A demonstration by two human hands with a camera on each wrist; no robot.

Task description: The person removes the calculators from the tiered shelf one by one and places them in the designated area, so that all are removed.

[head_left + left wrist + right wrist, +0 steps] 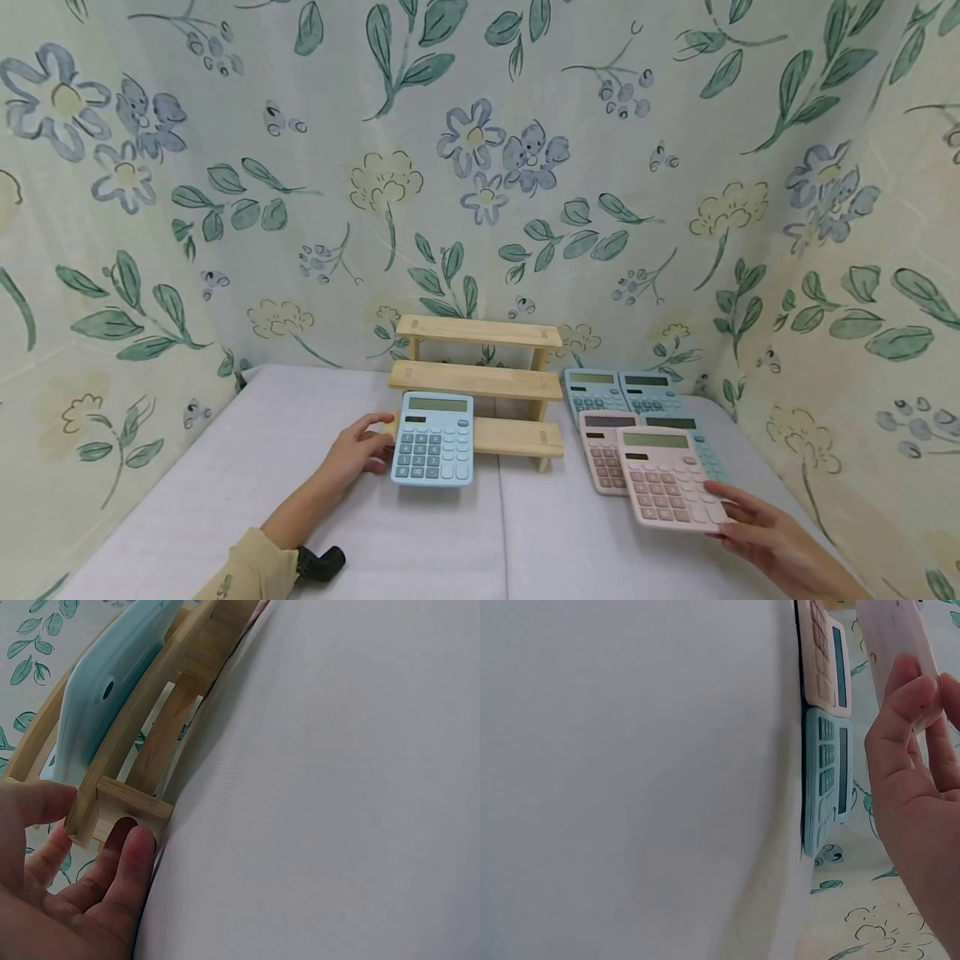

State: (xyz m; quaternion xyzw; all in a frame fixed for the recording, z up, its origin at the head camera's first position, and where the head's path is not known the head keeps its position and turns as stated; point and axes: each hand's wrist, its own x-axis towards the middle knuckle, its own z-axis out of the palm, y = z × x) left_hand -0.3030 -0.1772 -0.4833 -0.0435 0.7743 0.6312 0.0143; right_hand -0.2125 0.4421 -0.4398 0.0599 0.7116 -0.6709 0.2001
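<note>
My left hand [358, 452] pinches the left end of the lowest step of a three-tier wooden stand [517, 437], thumb and fingertips at the board's end in the left wrist view. A light blue calculator [432, 440] leans upright on that step, just right of the hand. At the right, my right hand [765, 535] holds a pink calculator [669, 482] by its lower right edge. It is raised and tilted, its keys facing me. In the right wrist view, the fingers [913, 697] curl against the back of this pink calculator [896, 637].
Behind the held calculator lie another pink calculator [600, 454] and several blue calculators [592, 392], partly overlapped in view. A white cloth [420, 542] covers the table. Floral curtains [315, 167] close off the back and both sides. A black band [321, 565] sits at the left wrist.
</note>
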